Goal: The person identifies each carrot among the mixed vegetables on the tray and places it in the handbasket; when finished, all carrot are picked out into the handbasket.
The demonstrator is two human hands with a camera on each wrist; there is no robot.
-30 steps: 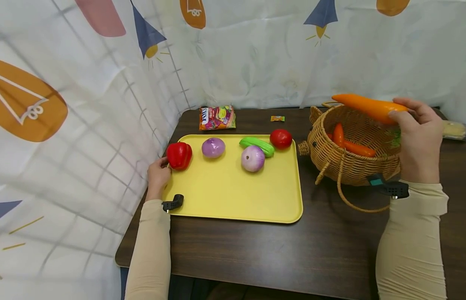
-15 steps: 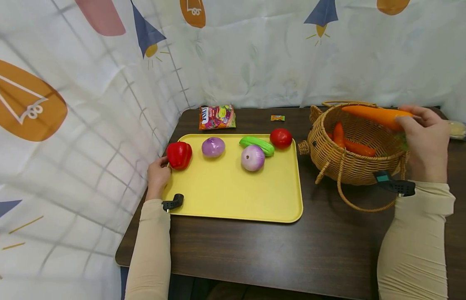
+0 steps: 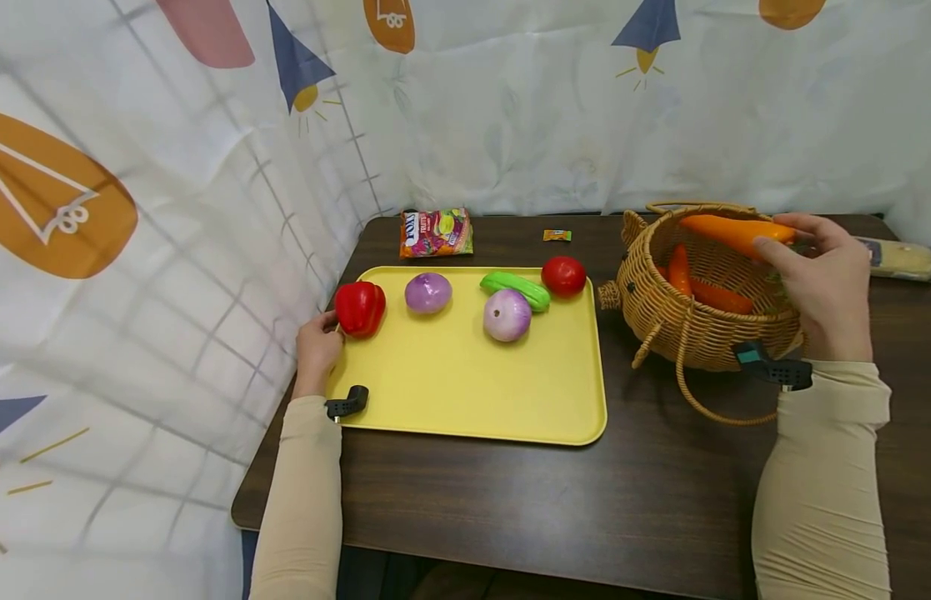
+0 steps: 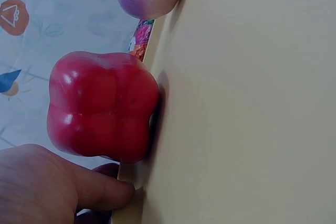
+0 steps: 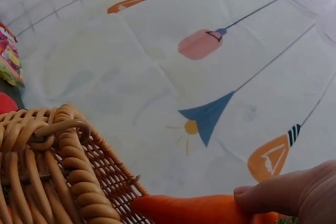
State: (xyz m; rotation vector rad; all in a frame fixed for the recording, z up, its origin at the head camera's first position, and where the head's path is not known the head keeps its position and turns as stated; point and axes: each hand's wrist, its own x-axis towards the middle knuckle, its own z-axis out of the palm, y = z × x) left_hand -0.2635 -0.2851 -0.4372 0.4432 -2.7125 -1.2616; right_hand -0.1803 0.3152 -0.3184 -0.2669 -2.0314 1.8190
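Note:
My right hand (image 3: 828, 271) holds an orange carrot (image 3: 728, 232) by its thick end, over the mouth of the wicker basket (image 3: 653, 321). The carrot's tip points left, and green leaves show below the hand. More orange carrots (image 3: 720, 297) lie inside the basket. My left hand (image 3: 317, 350) grips the left rim of the yellow tray (image 3: 465, 383), thumb on top in the left wrist view. Right beside that thumb sits a red bell pepper (image 4: 102, 106). Also on the tray are a purple oval vegetable (image 3: 427, 293), a purple-white onion (image 3: 507, 315), a green ridged vegetable (image 3: 528, 288) and a tomato (image 3: 563, 276).
Behind the tray lie a colourful candy bag (image 3: 437, 232) and a small wrapped candy (image 3: 557, 236). A clear-wrapped pale package (image 3: 903, 260) is at the far right. The basket's rope handle (image 3: 723, 418) hangs onto the dark table (image 3: 555, 508). A printed curtain (image 3: 510, 108) stands behind and left.
The carrot in my right hand has come down closer to the basket's mouth. That hand moved right, then back left. My left hand stays at the tray rim.

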